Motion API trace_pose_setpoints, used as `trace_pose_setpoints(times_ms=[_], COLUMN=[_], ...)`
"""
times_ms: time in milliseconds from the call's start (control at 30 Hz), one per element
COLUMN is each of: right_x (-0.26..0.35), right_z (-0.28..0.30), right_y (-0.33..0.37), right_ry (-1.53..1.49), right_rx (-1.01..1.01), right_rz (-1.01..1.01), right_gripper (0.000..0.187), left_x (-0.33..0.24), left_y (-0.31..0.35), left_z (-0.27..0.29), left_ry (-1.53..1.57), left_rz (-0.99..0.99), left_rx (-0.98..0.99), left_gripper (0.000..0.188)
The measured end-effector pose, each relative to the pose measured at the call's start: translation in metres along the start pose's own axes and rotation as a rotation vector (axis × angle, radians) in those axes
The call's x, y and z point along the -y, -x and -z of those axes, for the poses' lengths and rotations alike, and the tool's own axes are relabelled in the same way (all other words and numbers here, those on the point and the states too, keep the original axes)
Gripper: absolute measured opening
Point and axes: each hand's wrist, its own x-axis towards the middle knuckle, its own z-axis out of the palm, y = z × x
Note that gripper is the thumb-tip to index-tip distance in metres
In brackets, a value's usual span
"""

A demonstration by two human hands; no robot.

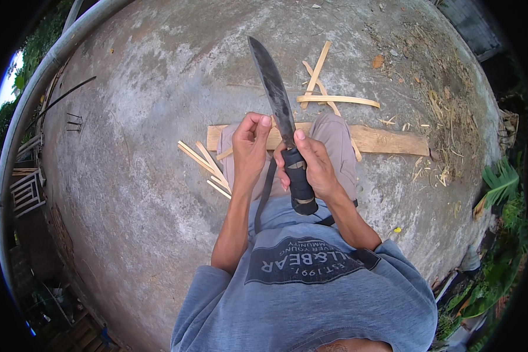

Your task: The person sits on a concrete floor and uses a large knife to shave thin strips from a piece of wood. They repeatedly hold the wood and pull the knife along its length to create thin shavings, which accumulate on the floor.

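My right hand is wrapped round the dark-taped handle of a machete, its thumb up by the base of the blade. The dark, slightly curved blade points up and away to the left. Beside the blade, my left hand is closed with thumb and forefinger together; whatever may be between them is too small or hidden to make out. A flat wooden plank lies crosswise at my knees, partly covered by my legs and hands. A black strap hangs between my forearms.
Several thin split wood strips lie crossed beyond the plank. More strips lie to its left. Wood shavings and dirt spread over the concrete floor at right. A curved metal pipe runs along the far left; plants edge the right.
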Motion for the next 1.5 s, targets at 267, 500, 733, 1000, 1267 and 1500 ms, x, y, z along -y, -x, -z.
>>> trace_pose_setpoints(times_ms=[267, 500, 733, 1000, 1267, 1500], right_x=[0.004, 0.001, 0.001, 0.0, -0.005, -0.001], right_z=[-0.004, 0.0, 0.001, 0.001, 0.003, -0.002], right_y=[0.002, 0.002, 0.002, 0.003, 0.004, 0.002], right_ry=[0.016, 0.014, 0.008, -0.015, -0.038, -0.073], right_rx=[-0.043, -0.016, -0.017, -0.041, -0.037, -0.098], right_rz=[-0.019, -0.008, 0.002, -0.017, -0.009, -0.003], right_gripper=[0.06, 0.059, 0.059, 0.058, 0.056, 0.055], left_x=[-0.003, -0.005, -0.007, -0.001, 0.001, 0.001], left_y=[0.001, 0.001, 0.0, -0.001, -0.003, -0.004], left_z=[0.001, 0.0, -0.001, -0.003, -0.002, -0.001], left_ry=[-0.005, -0.018, -0.037, -0.01, 0.01, 0.008], left_rz=[0.002, 0.012, 0.017, 0.024, 0.076, 0.094], left_rx=[0.024, 0.034, 0.053, 0.07, 0.12, 0.137], left_gripper=[0.029, 0.029, 0.03, 0.032, 0.035, 0.037])
